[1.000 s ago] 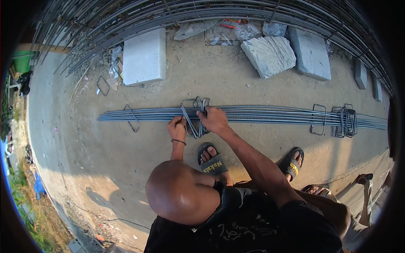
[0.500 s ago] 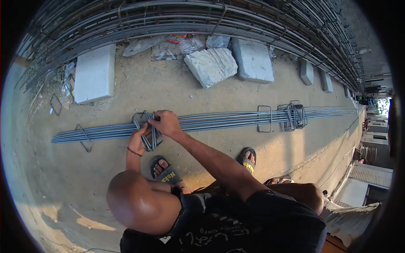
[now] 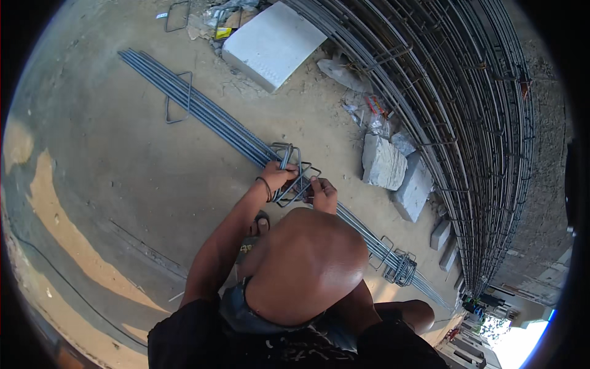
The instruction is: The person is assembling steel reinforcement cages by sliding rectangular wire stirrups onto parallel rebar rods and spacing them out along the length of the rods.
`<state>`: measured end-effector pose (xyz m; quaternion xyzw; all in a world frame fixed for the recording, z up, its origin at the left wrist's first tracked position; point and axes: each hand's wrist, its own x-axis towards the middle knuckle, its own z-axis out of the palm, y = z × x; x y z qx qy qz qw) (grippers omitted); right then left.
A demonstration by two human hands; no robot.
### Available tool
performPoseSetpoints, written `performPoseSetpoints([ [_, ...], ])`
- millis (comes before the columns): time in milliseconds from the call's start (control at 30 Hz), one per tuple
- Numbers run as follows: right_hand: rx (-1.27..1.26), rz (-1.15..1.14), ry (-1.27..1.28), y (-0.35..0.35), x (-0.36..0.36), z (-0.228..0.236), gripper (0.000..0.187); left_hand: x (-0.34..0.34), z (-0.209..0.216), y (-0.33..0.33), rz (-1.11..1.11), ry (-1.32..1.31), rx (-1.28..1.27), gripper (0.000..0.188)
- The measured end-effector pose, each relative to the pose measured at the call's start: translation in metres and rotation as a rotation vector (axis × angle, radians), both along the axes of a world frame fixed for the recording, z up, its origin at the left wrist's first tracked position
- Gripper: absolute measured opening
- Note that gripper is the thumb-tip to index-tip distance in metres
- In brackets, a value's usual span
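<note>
Change in view: the head has turned, so the bar bundle (image 3: 227,126), which ran nearly level from left to right, now runs slantwise from far left to near right across the ground.

Position of work: the cluster of bent wire loops (image 3: 286,158) is at the bundle, around mid-length of its visible run, between the two hands.

Left hand (image 3: 276,176): on the near-left side of the cluster. The fingers are curled closed on one or more loops; the exact number cannot be told.

Right hand (image 3: 324,194): a second ago it lay over the cluster with the forearm in full view; it now stands at the right side, and the knee (image 3: 310,264) hides most of that forearm. The fingers are drawn close together and meet a tilted loop; whether they grip it cannot be told.

Effect on the work: the loops stand at differing angles, not squared up into one stack, and both hands remain engaged with them.

Unchanged: one separate loop (image 3: 190,92) lies at the bundle's far-left end. A second loop group (image 3: 399,269) sits toward the near-right end, apart from both hands.
</note>
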<state>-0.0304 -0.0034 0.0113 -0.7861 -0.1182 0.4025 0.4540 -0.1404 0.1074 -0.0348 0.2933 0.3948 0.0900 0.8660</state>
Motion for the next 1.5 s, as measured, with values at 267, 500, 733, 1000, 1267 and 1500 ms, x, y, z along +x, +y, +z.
performPoseSetpoints([
  [267, 0.159, -0.141, 0.179, -0.04, -0.007, -0.004, 0.021, -0.006, 0.016, 0.007, -0.102, -0.13, -0.069, 0.021],
  [500, -0.078, 0.13, -0.602, -0.071, 0.048, -0.018, 0.019, 0.009, 0.029, 0.009, -0.165, 0.068, -0.077, 0.017],
  [733, -0.381, 0.238, -0.559, -0.221, 0.172, 0.014, 0.017, 0.009, 0.024, 0.01, -0.219, 0.06, -0.093, 0.023],
  [1000, -0.227, 0.277, -0.59, -0.234, 0.164, 0.014, 0.018, 0.008, 0.018, 0.009, -0.242, 0.021, -0.105, 0.023],
  [1267, 0.069, 0.178, -0.126, -0.219, 0.161, 0.01, 0.014, 0.009, 0.023, 0.003, -0.138, 0.129, -0.031, 0.017],
  [1500, -0.157, 0.186, -0.424, -0.209, 0.165, -0.012, 0.021, 0.007, 0.028, -0.002, -0.2, 0.09, 0.16, 0.016],
])
